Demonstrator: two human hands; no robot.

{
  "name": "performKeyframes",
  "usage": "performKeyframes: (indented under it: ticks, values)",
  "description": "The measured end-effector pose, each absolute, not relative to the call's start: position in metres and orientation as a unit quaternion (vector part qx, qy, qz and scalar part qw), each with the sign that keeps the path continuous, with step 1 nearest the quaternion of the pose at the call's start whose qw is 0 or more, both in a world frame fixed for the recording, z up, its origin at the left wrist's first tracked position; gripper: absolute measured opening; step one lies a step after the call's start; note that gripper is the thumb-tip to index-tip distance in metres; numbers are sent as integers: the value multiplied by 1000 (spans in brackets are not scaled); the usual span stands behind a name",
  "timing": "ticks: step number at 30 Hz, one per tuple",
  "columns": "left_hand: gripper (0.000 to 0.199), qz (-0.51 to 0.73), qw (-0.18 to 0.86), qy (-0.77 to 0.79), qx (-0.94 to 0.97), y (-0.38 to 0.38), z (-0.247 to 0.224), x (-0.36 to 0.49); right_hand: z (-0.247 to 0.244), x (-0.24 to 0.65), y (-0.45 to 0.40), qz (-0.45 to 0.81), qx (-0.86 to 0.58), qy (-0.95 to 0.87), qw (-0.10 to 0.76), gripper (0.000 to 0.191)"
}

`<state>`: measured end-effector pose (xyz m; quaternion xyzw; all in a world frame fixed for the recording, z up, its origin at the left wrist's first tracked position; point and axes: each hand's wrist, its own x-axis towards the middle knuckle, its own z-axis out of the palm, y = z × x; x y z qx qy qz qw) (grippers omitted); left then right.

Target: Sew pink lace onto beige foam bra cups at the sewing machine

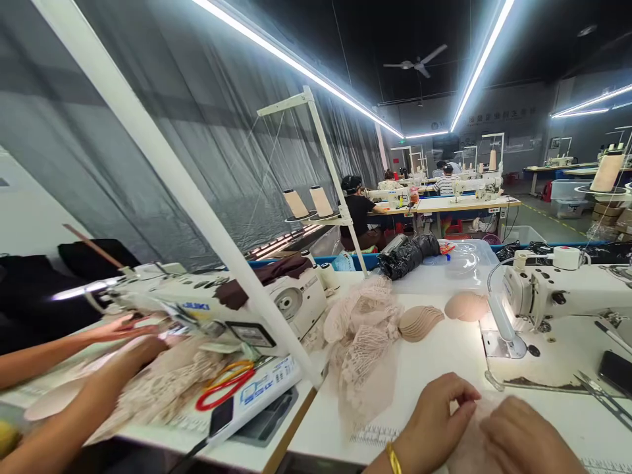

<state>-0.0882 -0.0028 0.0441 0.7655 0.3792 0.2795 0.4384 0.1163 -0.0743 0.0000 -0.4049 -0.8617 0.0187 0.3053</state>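
My left hand point(437, 418), with a gold bracelet at the wrist, is closed in a pinch on the edge of pale pink sheer fabric point(467, 444) at the bottom of the view. Close beside it on the right, my right hand point(526, 434) has its fingers curled on the same fabric; its fingertips are partly hidden. Beyond my left hand lies a heap of pink lace point(368, 336). A fanned stack of beige pads point(421, 323) and a second group of pads point(467, 307) rest behind my hands, left of the white sewing machine point(573, 289).
Scissors point(605, 398) and a black phone point(617, 372) lie at the right. On the left, a co-worker's hands point(141, 339) hold fabric at another sewing machine point(197, 296). A slanted white pole point(197, 217) crosses between. A clear plastic bin point(459, 263) stands behind the pads.
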Motion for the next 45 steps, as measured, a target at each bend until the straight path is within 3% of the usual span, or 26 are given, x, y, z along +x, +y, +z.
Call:
performKeyframes:
  ticks: [2, 4, 6, 9, 12, 15, 20, 22, 24, 27, 31, 34, 42, 45]
  values:
    - [15, 315, 540, 344, 701, -4, 49, -88, 15, 123, -64, 137, -485, -803, 318, 41]
    - [16, 345, 573, 347, 658, -7, 52, -91, 27, 127, -56, 238, -542, -751, 294, 33]
    - [27, 354, 541, 378, 663, -9, 53, -97, 31, 128, -51, 300, -552, -721, 293, 19]
    - [49, 291, 535, 399, 685, -13, 49, -107, 29, 131, -53, 356, -540, -672, 361, 29]
    - [25, 301, 544, 403, 672, -12, 45, -111, 22, 135, -58, 417, -525, -606, 428, 36]
    - [35, 378, 565, 368, 634, -8, 48, -109, 20, 136, -60, 476, -484, -570, 463, 43]
    - [56, 329, 631, 297, 636, -5, 69, -106, 34, 127, -60, 685, -343, -530, 364, 67]
    - [57, 294, 622, 286, 668, -4, 76, -105, 38, 122, -58, 727, -304, -522, 327, 64]
    - [53, 240, 578, 308, 717, 2, 79, -104, 36, 119, -54, 740, -281, -504, 346, 59]
    - [39, 180, 461, 381, 781, 26, 82, -105, 23, 117, -41, 711, -318, -447, 440, 58]
    - [33, 225, 294, 476, 798, 78, 85, -118, 1, 122, -19, 607, -447, -436, 492, 61]
    - [35, 224, 195, 536, 791, 113, 82, -128, -10, 129, -11, 584, -466, -431, 505, 64]
    - [17, 223, 111, 571, 782, 134, 77, -131, -17, 134, -8, 573, -476, -436, 504, 61]
    - [32, 287, 108, 566, 765, 118, 93, -130, -14, 132, -10, 564, -488, -424, 513, 54]
